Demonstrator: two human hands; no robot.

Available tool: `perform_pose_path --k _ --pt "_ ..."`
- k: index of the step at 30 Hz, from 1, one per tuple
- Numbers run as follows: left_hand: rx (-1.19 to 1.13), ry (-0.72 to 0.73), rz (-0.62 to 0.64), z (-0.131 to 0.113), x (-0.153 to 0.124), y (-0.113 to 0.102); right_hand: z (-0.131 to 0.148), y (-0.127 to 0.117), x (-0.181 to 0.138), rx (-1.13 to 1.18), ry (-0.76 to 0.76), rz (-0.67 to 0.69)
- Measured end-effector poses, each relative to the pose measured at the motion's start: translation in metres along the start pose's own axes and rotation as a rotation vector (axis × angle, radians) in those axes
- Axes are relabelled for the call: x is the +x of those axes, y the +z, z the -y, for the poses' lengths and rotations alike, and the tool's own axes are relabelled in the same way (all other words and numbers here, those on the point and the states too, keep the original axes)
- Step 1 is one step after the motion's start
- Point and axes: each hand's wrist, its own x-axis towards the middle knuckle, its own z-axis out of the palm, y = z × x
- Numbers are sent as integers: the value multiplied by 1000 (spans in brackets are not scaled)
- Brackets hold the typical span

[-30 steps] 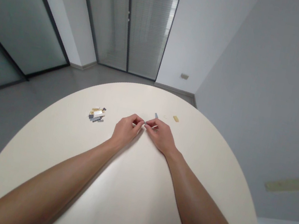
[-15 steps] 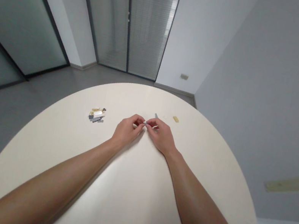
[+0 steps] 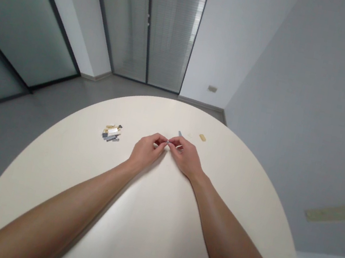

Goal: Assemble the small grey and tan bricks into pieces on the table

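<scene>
My left hand and my right hand meet fingertip to fingertip above the middle of the table. Both are closed in a pinch on one small grey piece, mostly covered by the fingers; its exact kind does not show. Just behind my right fingers a flat grey strip lies on the tabletop, partly hidden by them. A little farther right rests a flat tan piece, touched by neither hand.
A small heap of white, grey, tan and dark pieces lies to the left of my hands. The round cream table carries everything. Beyond its far edge stand a glass partition and a white wall.
My fingertips have drawn slightly closer together around the small grey piece, so less of it shows. The other pieces have not moved.
</scene>
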Motion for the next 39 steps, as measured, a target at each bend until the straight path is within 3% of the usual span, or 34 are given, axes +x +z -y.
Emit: perform_pose_path --k 39 --pt "32 -3 16 -2 0 -2 -2 1 0 -67 45 42"
